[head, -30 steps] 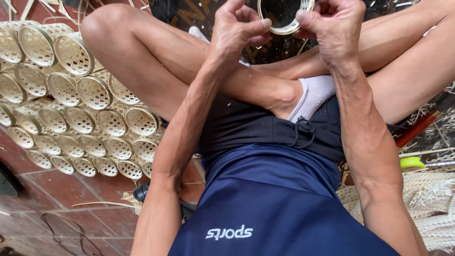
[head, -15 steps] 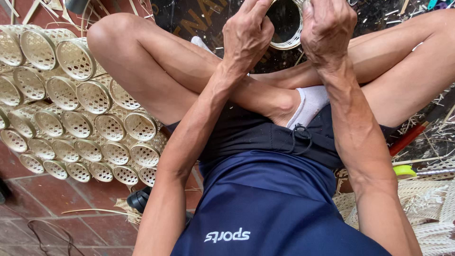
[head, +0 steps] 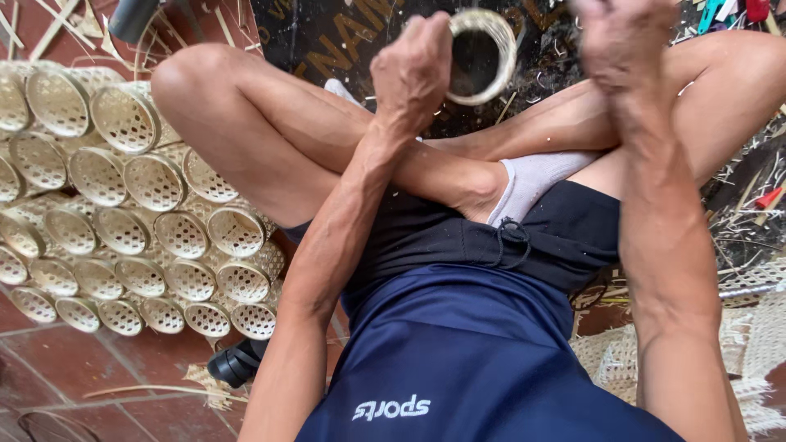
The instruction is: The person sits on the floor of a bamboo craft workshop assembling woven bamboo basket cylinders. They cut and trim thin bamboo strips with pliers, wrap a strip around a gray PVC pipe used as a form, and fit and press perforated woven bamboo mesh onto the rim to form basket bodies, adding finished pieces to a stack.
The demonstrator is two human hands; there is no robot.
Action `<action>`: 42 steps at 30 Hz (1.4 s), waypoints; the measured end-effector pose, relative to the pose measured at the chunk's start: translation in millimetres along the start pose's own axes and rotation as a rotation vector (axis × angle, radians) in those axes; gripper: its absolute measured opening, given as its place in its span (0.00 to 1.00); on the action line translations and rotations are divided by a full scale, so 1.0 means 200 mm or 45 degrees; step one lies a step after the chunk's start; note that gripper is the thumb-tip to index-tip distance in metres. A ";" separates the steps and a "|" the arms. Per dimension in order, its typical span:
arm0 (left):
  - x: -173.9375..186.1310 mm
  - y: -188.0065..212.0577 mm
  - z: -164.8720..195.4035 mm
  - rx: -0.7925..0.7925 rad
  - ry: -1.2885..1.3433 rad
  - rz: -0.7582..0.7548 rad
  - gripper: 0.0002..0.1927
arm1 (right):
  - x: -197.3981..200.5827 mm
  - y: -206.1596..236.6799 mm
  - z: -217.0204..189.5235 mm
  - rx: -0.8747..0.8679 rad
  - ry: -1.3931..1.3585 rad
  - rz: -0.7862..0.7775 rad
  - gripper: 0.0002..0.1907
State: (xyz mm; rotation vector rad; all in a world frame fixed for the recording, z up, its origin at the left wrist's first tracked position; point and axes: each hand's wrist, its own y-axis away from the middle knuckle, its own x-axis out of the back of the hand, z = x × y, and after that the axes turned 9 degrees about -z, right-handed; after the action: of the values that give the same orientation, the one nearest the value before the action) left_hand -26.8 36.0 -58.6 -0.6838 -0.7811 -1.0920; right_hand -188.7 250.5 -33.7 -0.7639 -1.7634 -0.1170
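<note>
I sit cross-legged in dark shorts and a blue shirt, with a white sock [head: 536, 184] on one foot. My left hand [head: 413, 69] is raised above my knees and grips a small round woven bamboo ring [head: 491, 37] by its left rim. The ring's opening faces me. My right hand [head: 622, 49] is blurred and hovers to the right of the ring, apart from it. Its fingers look curled, and I cannot tell whether anything is in them.
Several small woven bamboo baskets [head: 131, 221] lie stacked in rows on the red tile floor at my left. A dark printed board [head: 327, 41] lies under my legs. Pale woven mats [head: 753, 336] lie at the right, bamboo slivers are scattered about, and a black object [head: 233, 364] sits by my hip.
Both hands held the ring before. Now my right hand has come off it and moved to the right, while the left hand keeps the ring.
</note>
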 end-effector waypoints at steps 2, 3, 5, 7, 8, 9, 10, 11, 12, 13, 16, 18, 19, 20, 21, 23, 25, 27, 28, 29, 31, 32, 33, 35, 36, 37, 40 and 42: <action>0.02 0.00 -0.01 0.002 0.052 0.126 0.02 | 0.09 0.06 0.04 -0.121 0.072 -0.198 0.03; 0.02 0.00 -0.01 -0.008 0.082 0.178 0.02 | 0.11 0.08 0.06 -0.181 0.001 -0.267 0.05; 0.01 0.00 0.01 -0.079 -0.011 0.204 0.02 | 0.09 0.11 0.07 -0.213 -0.427 -0.345 0.09; 0.00 0.01 0.04 -0.124 -0.057 0.214 0.03 | -0.01 0.11 0.06 -0.087 -0.496 -0.384 0.09; 0.00 0.01 0.04 -0.128 -0.070 0.218 0.04 | -0.05 0.10 0.06 0.002 -0.325 -0.459 0.10; 0.00 0.01 0.03 -0.128 -0.081 0.222 0.05 | -0.11 0.09 0.05 0.089 -0.154 -0.535 0.13; -0.01 0.01 0.03 -0.112 -0.074 0.218 0.05 | -0.13 0.08 0.04 0.177 0.016 -0.615 0.17; 0.00 0.00 0.02 -0.093 -0.072 0.222 0.04 | -0.15 0.07 0.04 0.203 -0.109 -0.763 0.15; 0.00 -0.01 0.01 -0.076 -0.070 0.228 0.04 | -0.14 0.06 0.04 0.229 -0.233 -0.910 0.13; 0.01 -0.01 0.00 -0.033 -0.067 0.204 0.04 | -0.12 0.05 0.04 0.246 -0.362 -1.063 0.11; 0.04 -0.01 0.00 0.006 0.046 0.218 0.07 | 0.02 0.03 0.03 -0.191 -0.733 -0.724 0.11; 0.08 0.01 0.02 -0.063 0.277 0.317 0.13 | 0.09 0.02 0.00 -0.506 -0.970 -0.485 0.12; 0.11 0.01 0.02 0.275 0.519 0.157 0.17 | 0.10 0.01 -0.03 -0.644 -1.083 -0.345 0.13; 0.14 0.00 0.02 0.594 0.756 -0.026 0.21 | 0.09 0.00 -0.06 -0.774 -1.187 -0.368 0.12; 0.16 -0.02 0.02 0.910 0.995 -0.233 0.24 | 0.06 -0.02 -0.10 -0.906 -1.292 -0.400 0.11; 0.19 -0.06 0.04 0.983 0.979 -0.552 0.28 | -0.01 -0.03 -0.15 -1.042 -1.418 -0.500 0.13; 0.21 -0.08 0.03 0.893 1.048 -0.618 0.29 | -0.07 -0.04 -0.16 -0.992 -1.459 -0.610 0.18; 0.20 -0.08 0.02 0.660 1.217 -0.482 0.32 | -0.09 -0.02 -0.14 -0.777 -1.642 -0.445 0.13; 0.19 -0.06 0.01 0.492 1.212 -0.440 0.36 | -0.09 -0.01 -0.12 -0.662 -1.727 -0.363 0.16; 0.17 -0.05 0.00 0.324 1.208 -0.402 0.41 | -0.09 0.01 -0.10 -0.557 -1.679 -0.291 0.14; 0.12 0.00 -0.03 0.164 1.151 -0.358 0.44 | -0.08 0.04 -0.08 -0.385 -1.595 -0.180 0.12; 0.09 0.01 -0.05 0.144 1.087 -0.341 0.41 | -0.08 0.05 -0.08 -0.334 -1.571 -0.158 0.12; 0.07 0.02 -0.08 0.117 1.018 -0.320 0.39 | -0.09 0.06 -0.08 -0.275 -1.548 -0.130 0.11; 0.02 0.04 -0.12 0.154 1.032 -0.340 0.35 | -0.13 0.07 -0.09 -0.261 -1.459 -0.137 0.10; -0.01 0.04 -0.13 0.159 1.040 -0.348 0.33 | -0.16 0.07 -0.10 -0.289 -1.384 -0.158 0.09; -0.03 0.02 -0.15 0.159 1.015 -0.276 0.28 | -0.18 0.07 -0.11 -0.313 -1.307 -0.178 0.08; -0.06 0.02 -0.15 0.303 1.019 -0.138 0.18 | -0.21 0.06 -0.12 -0.476 -1.222 -0.211 0.09; -0.07 0.01 -0.15 0.546 1.104 -0.109 0.20 | -0.21 0.05 -0.12 -0.438 -1.264 -0.243 0.07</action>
State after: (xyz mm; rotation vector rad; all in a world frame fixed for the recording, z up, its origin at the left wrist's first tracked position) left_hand -22.6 20.1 -86.2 0.2056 -0.2637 -1.1109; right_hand -157.6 230.1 -65.5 -0.9858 -2.8110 -0.1914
